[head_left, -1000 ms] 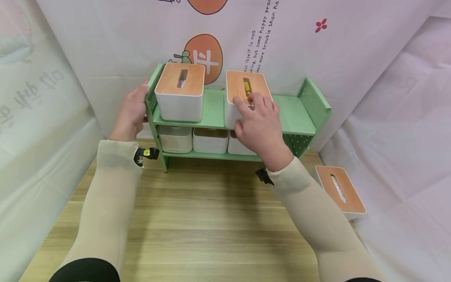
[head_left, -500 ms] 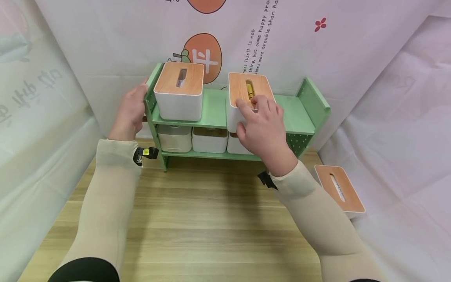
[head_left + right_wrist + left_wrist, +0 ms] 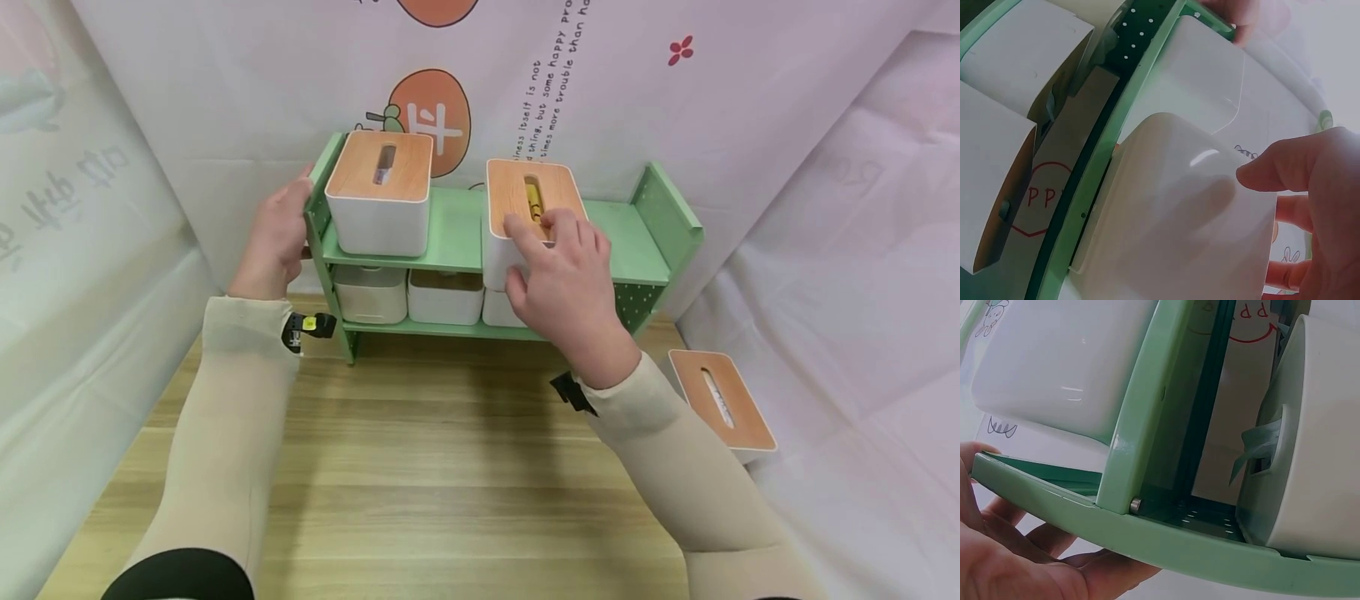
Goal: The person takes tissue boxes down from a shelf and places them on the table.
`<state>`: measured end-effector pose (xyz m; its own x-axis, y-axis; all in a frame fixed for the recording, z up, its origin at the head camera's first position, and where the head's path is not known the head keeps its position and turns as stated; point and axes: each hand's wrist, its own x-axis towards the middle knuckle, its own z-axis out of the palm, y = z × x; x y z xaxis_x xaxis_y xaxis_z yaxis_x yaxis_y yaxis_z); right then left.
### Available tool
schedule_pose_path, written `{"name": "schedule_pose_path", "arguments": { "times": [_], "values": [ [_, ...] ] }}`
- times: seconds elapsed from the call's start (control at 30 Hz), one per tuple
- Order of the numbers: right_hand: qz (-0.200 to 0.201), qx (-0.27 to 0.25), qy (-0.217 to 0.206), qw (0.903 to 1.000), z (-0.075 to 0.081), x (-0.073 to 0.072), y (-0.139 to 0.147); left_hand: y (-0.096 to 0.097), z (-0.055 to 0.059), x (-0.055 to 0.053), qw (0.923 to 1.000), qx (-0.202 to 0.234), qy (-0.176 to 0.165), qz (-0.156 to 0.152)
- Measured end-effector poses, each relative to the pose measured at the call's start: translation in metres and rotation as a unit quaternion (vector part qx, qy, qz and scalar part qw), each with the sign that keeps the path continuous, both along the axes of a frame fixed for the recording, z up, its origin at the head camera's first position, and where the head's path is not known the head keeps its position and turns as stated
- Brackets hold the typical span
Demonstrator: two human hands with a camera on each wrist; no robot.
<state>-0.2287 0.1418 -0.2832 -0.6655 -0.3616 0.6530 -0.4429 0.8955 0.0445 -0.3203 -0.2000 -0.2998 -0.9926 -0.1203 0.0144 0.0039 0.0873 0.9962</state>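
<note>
My left hand [image 3: 273,237] grips the left side panel of a green two-tier shelf [image 3: 456,229]; in the left wrist view its fingers [image 3: 1050,539] wrap around the panel edge. My right hand [image 3: 566,287] holds a white tissue box [image 3: 507,183] with a wood-look lid, fingertips on the lid by the slot and thumb at the front wall. Something yellow shows inside the slot. This box stands on the upper tier, its front jutting past the shelf's front edge. A similar tissue box [image 3: 381,227] sits at the upper tier's left end.
Several white boxes, one of them a box [image 3: 446,300] in the middle, line the lower tier. Another wood-lidded tissue box [image 3: 722,402] stands right of the shelf on the wood-grain surface [image 3: 420,467]. White printed cloth [image 3: 600,108] hangs behind and along both sides.
My right hand has drawn the tissue box toward me and slightly right, over the shelf's front edge. My left hand has stayed on the side panel.
</note>
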Motion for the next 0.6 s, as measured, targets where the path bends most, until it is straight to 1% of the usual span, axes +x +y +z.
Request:
{"name": "schedule_pose_path", "arguments": {
  "times": [0.23, 0.37, 0.5, 0.6],
  "values": [
    [0.002, 0.006, 0.001, 1.0000, -0.001, 0.004, -0.001, -0.001, 0.000, 0.001, 1.0000, 0.001, 0.002, 0.003],
    [0.008, -0.008, -0.002, 0.9999, 0.000, 0.006, 0.002, -0.001, 0.001, 0.001, 1.0000, 0.000, 0.004, 0.004],
    [-0.001, -0.051, -0.011, 0.9987, 0.002, 0.007, 0.014, -0.001, 0.001, 0.002, 1.0000, 0.004, 0.003, 0.002],
    [-0.018, -0.107, -0.030, 0.9937, 0.004, 0.006, 0.027, 0.000, 0.001, 0.002, 1.0000, 0.006, 0.002, 0.001]
  ]
}}
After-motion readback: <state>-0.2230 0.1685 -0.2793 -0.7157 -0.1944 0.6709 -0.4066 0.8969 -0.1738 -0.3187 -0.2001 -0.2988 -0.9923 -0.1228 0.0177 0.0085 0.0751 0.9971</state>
